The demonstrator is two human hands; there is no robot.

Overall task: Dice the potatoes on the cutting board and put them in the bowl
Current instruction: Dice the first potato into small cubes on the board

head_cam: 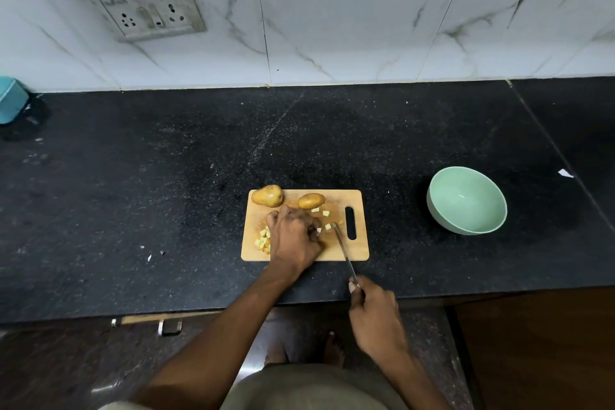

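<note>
Left hand (pixel 293 236) curled over cut potato on the board (pixel 361 251); what it grips cannot be told. Right hand (pixel 374 316) grips the knife (pixel 344 255), tip among dice (pixel 263 239). Two whole potatoes (pixel 267 195) at the board's far edge; bowl (pixel 466 200) well apart, right, on the surface (pixel 166 176).

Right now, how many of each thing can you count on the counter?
Whole potatoes: 2
Cutting board: 1
Knife: 1
Green bowl: 1
Total: 5, not counting the little potato cubes, too jumbled to count.
</note>
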